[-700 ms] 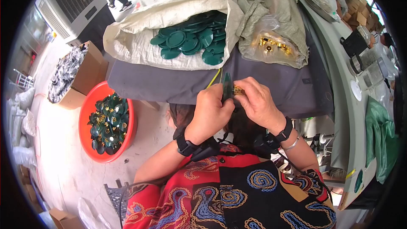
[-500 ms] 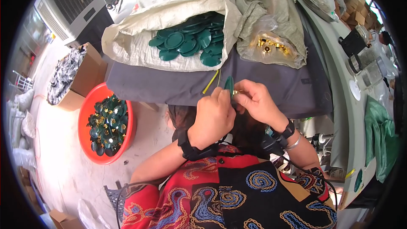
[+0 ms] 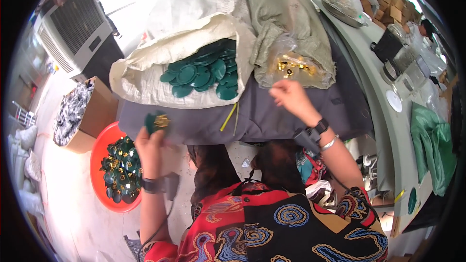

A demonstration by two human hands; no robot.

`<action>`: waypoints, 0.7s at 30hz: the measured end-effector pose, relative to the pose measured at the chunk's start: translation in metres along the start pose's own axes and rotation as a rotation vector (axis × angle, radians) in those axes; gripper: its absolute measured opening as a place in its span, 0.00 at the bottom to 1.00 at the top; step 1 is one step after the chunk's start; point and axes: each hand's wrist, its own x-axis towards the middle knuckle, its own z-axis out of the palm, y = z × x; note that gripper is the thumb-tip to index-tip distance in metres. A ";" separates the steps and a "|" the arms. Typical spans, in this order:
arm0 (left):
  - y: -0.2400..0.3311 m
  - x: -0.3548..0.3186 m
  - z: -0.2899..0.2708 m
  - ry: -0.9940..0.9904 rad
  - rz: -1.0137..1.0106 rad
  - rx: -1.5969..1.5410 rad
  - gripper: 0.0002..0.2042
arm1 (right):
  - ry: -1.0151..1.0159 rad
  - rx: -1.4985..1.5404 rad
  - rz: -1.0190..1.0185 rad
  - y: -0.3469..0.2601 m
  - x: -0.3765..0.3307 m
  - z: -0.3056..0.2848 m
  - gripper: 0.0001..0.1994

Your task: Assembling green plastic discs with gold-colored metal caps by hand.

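Left hand (image 3: 148, 148) pinching green disc (image 3: 156, 122) above red basin (image 3: 99, 165), right hand (image 3: 286, 94) seemingly loosely spread near gold fittings (image 3: 290, 65)

1. This is a small assembly workshop, with bulk parts in sacks rather than on shelves.
2. At twelve o'clock an open woven sack (image 3: 145, 75) spills green plastic discs (image 3: 204, 70); just right of it a clear bag of gold metal fittings (image 3: 291, 65) lies on grey cloth.
3. At nine o'clock a red basin (image 3: 99, 165) holds finished discs, and a cardboard box (image 3: 94, 114) beside it is full of parts.
4. At ten o'clock stands an industrial air cooler (image 3: 73, 24).
5. At two o'clock a long workbench (image 3: 383, 111) carries stacked cartons (image 3: 388, 5).
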 end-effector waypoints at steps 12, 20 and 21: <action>-0.034 0.055 -0.103 0.409 0.194 0.878 0.18 | 0.230 -0.902 -0.111 0.057 0.082 -0.050 0.15; -0.027 0.115 0.028 -0.001 0.348 1.054 0.16 | 0.402 -0.852 -0.278 0.052 0.066 -0.046 0.12; -0.031 0.122 0.037 -0.032 0.222 1.127 0.17 | 0.437 -0.818 -0.318 0.049 0.060 -0.040 0.12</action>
